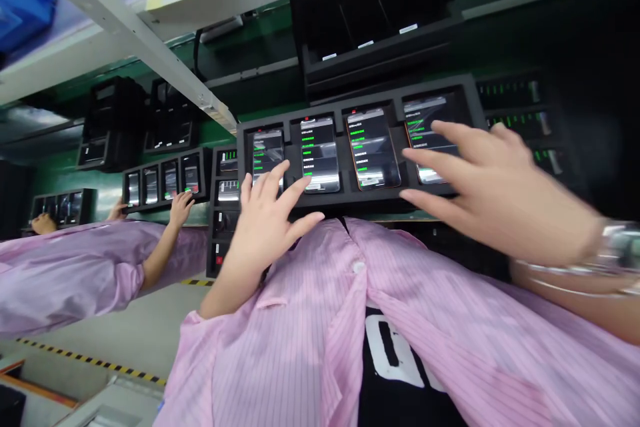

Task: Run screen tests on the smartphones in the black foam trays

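Observation:
In front of me lies a black tray (390, 95) with several smartphones in its slots, their screens lit with green and white text lines. My left hand (270, 217) is spread over the near edge, its fingertips at the leftmost phone (267, 147) and close to the second phone (320, 153). Over the right end, my right hand (480, 180) has its fingers apart above the rightmost phone (425, 120), partly covering it. Whether those fingertips touch the screen I cannot tell. Between the hands, the third phone (373, 147) is uncovered.
A large black tray stack (375, 20) stands behind mine. Another tray of phones (227, 213) adjoins at left, and dim trays (520, 120) lie at right. A co-worker's hand (181, 208) rests at a phone tray (163, 177). A pale metal beam (145, 40) crosses above.

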`<state>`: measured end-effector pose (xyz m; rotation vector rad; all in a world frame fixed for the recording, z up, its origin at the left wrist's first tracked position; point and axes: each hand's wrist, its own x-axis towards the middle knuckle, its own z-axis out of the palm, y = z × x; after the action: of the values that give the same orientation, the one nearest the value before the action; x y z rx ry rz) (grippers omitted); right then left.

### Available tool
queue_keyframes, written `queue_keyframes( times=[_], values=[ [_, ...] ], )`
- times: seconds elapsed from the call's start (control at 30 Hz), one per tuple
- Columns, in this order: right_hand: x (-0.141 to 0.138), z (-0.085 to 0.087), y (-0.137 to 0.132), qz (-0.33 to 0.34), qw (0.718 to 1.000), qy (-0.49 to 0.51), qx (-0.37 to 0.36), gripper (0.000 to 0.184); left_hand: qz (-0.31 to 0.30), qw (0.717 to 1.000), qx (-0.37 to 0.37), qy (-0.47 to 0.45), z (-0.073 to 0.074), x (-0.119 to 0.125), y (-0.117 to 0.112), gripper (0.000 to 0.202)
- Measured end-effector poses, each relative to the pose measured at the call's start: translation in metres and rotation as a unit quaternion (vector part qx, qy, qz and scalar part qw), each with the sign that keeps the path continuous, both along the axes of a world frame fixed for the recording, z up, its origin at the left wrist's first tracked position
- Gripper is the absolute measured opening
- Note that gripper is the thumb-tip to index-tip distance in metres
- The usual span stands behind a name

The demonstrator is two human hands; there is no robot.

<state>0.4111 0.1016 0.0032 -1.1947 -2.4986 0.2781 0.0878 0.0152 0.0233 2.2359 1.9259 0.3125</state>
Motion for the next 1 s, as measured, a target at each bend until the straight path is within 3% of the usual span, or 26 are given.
queue_keyframes(
  times=[0.1, 0.2, 0.3, 0.43, 0.53, 0.6, 0.7, 0.77, 0.83, 1.0],
  values=[
    [-0.013, -0.044, -0.011, -0.024, 1.000, -0.021, -0.002, 0.057, 0.074, 0.997, 0.004, 0.028, -0.054, 0.010, -0.004, 0.073],
    [-0.018, -0.074, -0.018, -0.063, 0.997, -0.050, -0.015, 0.065, 0.086, 0.996, -0.012, 0.034, -0.077, 0.012, -0.005, 0.074],
    [-0.025, -0.088, 0.004, -0.082, 0.994, -0.063, -0.015, 0.070, 0.083, 0.996, -0.003, 0.036, -0.082, 0.008, 0.020, 0.073],
    [-0.040, -0.100, 0.065, -0.114, 0.993, -0.024, -0.019, 0.075, 0.103, 0.995, -0.005, 0.016, -0.090, -0.002, 0.083, 0.066],
    [-0.046, -0.094, 0.085, -0.118, 0.992, -0.010, -0.035, 0.076, 0.112, 0.994, 0.007, -0.015, -0.088, -0.004, 0.107, 0.060],
    [-0.044, -0.076, 0.076, -0.105, 0.994, 0.004, -0.024, 0.074, 0.105, 0.993, 0.042, -0.030, -0.075, -0.001, 0.099, 0.063],
    [-0.036, -0.039, 0.045, -0.083, 0.996, 0.021, 0.017, 0.072, 0.087, 0.991, 0.098, -0.042, -0.047, 0.006, 0.067, 0.075],
    [-0.031, -0.026, 0.026, -0.058, 0.998, 0.016, 0.027, 0.068, 0.076, 0.990, 0.108, -0.045, -0.037, 0.009, 0.048, 0.078],
    [-0.030, -0.031, 0.014, -0.033, 0.999, 0.013, 0.024, 0.067, 0.072, 0.992, 0.100, -0.041, -0.041, 0.009, 0.037, 0.078],
    [-0.035, -0.082, 0.005, -0.023, 0.999, 0.011, 0.027, 0.069, 0.088, 0.993, 0.071, -0.017, -0.084, 0.008, 0.033, 0.073]
  ],
)
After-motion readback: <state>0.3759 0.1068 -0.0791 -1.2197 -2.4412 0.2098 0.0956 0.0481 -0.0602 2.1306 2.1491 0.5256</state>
